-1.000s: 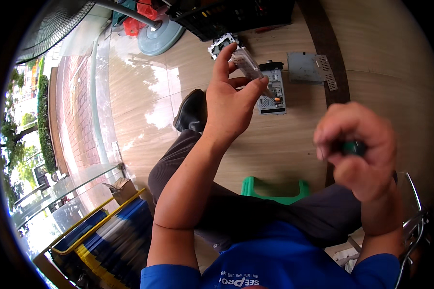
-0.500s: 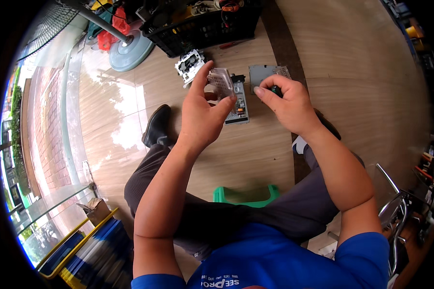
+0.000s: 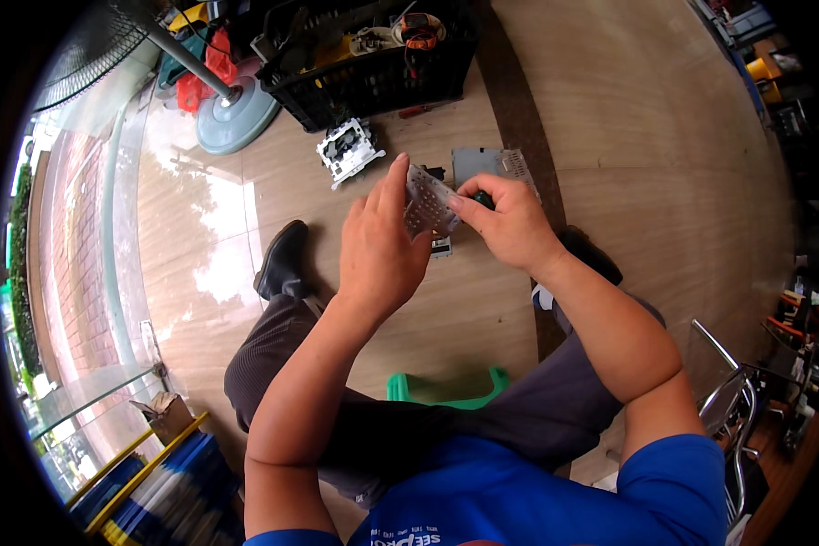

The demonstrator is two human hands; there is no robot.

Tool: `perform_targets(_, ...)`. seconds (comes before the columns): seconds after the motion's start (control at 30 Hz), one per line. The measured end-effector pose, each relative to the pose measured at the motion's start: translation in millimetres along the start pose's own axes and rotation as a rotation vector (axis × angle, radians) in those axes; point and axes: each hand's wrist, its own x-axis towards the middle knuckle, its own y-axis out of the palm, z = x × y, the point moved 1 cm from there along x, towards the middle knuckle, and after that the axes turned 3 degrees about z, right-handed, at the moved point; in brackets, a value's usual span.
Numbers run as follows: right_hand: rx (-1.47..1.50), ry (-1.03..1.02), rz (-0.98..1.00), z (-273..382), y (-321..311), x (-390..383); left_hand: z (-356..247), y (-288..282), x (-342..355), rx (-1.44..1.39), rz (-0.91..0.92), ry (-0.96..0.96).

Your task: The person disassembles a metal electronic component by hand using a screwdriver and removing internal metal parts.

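My left hand (image 3: 379,250) is closed around a thin perforated metal panel (image 3: 428,202), held tilted above the floor with its edges between thumb and fingers. My right hand (image 3: 517,226) grips a dark green handle (image 3: 483,198), which looks like a screwdriver's; its shaft is hidden. The right thumb and forefinger are at the panel's right edge, and I cannot tell whether they touch it. Mostly covered by the panel, an opened metal device chassis (image 3: 440,247) lies on the floor below. Behind my right hand is a flat grey metal cover (image 3: 476,162) with a perforated end.
A white and black plastic mechanism (image 3: 349,153) lies left of the panel. A black crate (image 3: 373,82) of tools stands beyond it, beside a fan's round base (image 3: 237,118). My boot (image 3: 284,258) is at left; a green stool (image 3: 450,399) is beneath me.
The panel has tilted to show its perforated face. My right hand has come in toward it from the right with the green handle. The view has shifted slightly.
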Motion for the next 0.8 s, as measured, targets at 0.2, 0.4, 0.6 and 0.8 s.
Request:
perform_targets(0.2, 0.147, 0.085, -0.157, -15.0, -9.7, 6.4, 11.2, 0.6, 3.2, -0.021, -0.105, 0.024)
perform_targets(0.4, 0.500, 0.200, -0.231, -2.6, -16.5, 3.9, 19.8, 3.4, 4.5, -0.123, -0.082, -0.100)
perform_targets(0.6, 0.556, 0.151, -0.231, -7.7, -18.0, 6.7, 26.5, 12.5, 8.3, -0.447, 0.042, -0.246)
perform_targets(0.8, 0.472, 0.184, -0.263, -8.8, -5.9, 9.1, 31.4, 9.0, 6.2, -0.732, 0.073, -0.309)
